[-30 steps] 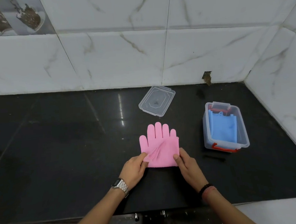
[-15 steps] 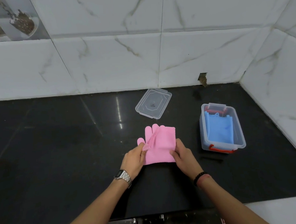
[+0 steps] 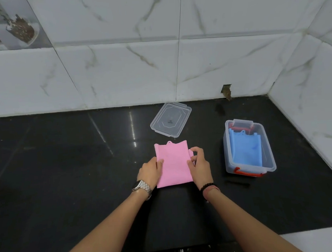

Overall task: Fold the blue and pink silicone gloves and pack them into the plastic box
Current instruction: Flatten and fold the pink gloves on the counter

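Note:
The pink glove [image 3: 173, 161] lies folded into a rectangle on the black counter, its cuff edge turned to the far side. My left hand [image 3: 150, 171] pinches its left edge with thumb on top. My right hand [image 3: 199, 164] holds its right edge, fingers curled over a small pink flap sticking out there. To the right stands the clear plastic box [image 3: 271, 157] with red latches, and the folded blue glove [image 3: 245, 147] lies inside it.
The box's clear lid [image 3: 170, 118] lies upside down behind the pink glove. White marble-tiled walls close the counter at the back and right. A thin dark stick [image 3: 238, 183] lies in front of the box.
The pink glove's cuff half was folded up over the fingers, which are now covered. Both hands moved from the near edge to the glove's sides.

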